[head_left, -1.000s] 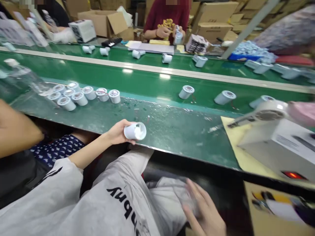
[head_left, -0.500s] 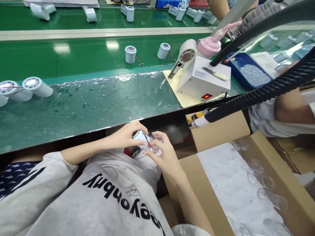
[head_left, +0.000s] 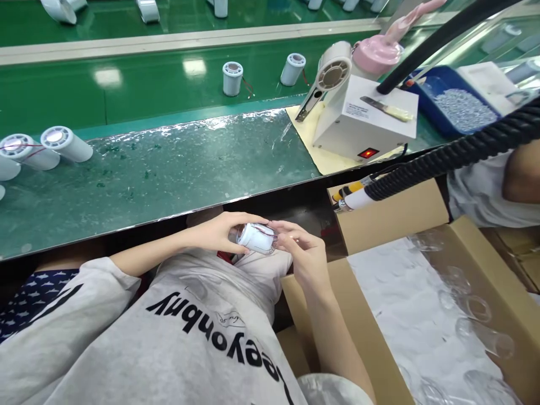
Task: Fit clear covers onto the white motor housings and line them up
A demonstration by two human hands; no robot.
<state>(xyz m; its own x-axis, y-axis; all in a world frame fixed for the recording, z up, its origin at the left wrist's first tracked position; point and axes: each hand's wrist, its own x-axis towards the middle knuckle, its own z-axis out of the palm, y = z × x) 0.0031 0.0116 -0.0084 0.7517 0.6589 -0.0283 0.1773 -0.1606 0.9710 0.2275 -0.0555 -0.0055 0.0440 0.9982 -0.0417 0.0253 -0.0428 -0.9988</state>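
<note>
My left hand (head_left: 217, 232) grips a small white cylindrical housing (head_left: 256, 237) with thin red wires across it, held level over my lap just below the bench edge. My right hand (head_left: 306, 254) meets it from the right, fingers pinched at the housing's right end; what they press there is too small to make out. Both hands sit close together in front of my grey printed shirt.
A green bench top (head_left: 169, 169) carries white cylinders (head_left: 65, 143) at the left and two upright ones (head_left: 233, 77) farther back. A white box with a red light (head_left: 365, 121), a black corrugated hose (head_left: 455, 154) and an open carton of clear cups (head_left: 442, 315) lie right.
My hands came together over my lap, the right one leaving the bag by my knee. The housing now lies level between them. The view swung right and down.
</note>
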